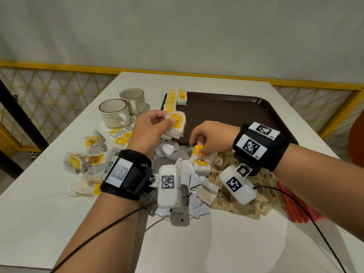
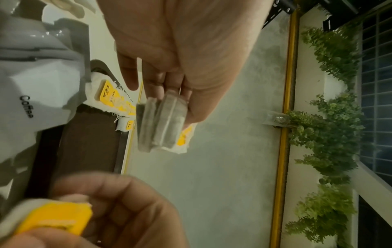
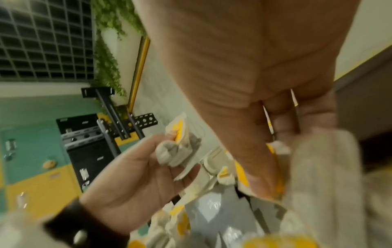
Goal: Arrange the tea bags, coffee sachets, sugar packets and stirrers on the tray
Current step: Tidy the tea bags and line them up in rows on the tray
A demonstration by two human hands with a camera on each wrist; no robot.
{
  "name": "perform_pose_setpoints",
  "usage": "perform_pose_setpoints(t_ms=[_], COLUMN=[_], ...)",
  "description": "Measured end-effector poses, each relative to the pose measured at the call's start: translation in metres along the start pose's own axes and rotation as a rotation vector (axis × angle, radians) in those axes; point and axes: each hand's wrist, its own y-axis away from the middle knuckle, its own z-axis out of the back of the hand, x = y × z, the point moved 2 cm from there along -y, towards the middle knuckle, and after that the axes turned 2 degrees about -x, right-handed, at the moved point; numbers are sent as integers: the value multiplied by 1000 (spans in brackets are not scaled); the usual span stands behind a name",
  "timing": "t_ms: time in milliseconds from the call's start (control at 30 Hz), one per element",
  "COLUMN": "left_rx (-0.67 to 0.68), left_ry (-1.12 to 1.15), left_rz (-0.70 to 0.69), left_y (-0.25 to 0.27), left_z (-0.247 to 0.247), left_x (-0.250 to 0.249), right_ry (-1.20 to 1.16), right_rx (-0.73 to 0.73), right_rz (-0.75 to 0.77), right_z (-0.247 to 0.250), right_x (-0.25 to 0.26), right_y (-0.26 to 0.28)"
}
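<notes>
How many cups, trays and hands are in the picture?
Cups: 2, a near cup and a far cup, side by side on the table.
Trays: 1, a brown tray.
Hands: 2, the left hand and the right hand, each pinching tea bags.
Total: 5.

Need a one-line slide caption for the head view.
Left hand holds stacked tea bags over the tray; right hand pinches another tea bag from the pile.

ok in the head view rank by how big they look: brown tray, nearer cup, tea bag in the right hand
1. brown tray, by far the largest
2. nearer cup
3. tea bag in the right hand, smallest, though partly hidden by the fingers
</notes>
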Motion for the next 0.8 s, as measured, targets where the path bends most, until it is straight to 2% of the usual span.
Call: perform_pose_setpoints(t_ms=[233,367,533,667,800], left_rx=[-11,-11,3,9,15], left_ry=[3,-7,-20,-41,-49], left_rz=[7,10,3,9,6], left_y=[0,1,1,1,1], left_z=[0,0,-1,-1,-2], left_x=[-1,-2,-2,-1,-1], right_ry=[-148,-438,-708,-513,-324], right_rx=[-20,-25,217,245,235], right_rz=[33,21,-9,-20,42], right_z=[24,32,19,1,-8], right_x=[-21,-24,-18,-16,-12], right_y=[18,25,27,16,6])
